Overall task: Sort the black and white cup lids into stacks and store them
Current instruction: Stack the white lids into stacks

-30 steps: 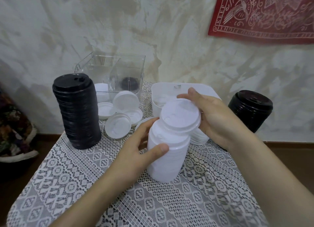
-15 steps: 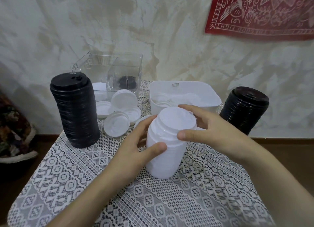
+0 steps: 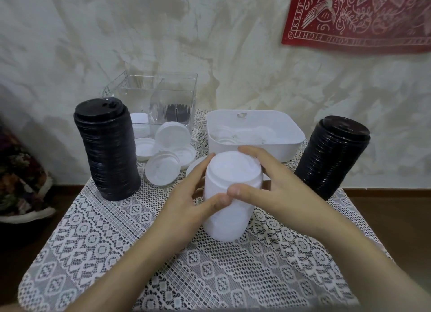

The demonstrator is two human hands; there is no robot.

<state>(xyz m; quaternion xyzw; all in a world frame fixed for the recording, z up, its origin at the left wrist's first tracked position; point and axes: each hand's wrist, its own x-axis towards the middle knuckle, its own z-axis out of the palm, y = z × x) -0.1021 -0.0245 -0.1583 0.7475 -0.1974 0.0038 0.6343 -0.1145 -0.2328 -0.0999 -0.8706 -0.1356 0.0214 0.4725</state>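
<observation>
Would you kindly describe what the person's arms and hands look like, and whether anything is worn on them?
Both forearms are bare to the frame's edge, with no sleeves visible. The left hand and right hand wear no gloves, rings, watch or bracelet. The right thumbnail looks short and unpainted.

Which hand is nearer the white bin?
Right. The right hand holds the white lid stack on its right, just before the white bin; the left hand holds its left side, farther off.

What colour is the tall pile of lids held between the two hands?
White. The lid stack is plain white all over, as the head view, the only one, shows.
</observation>
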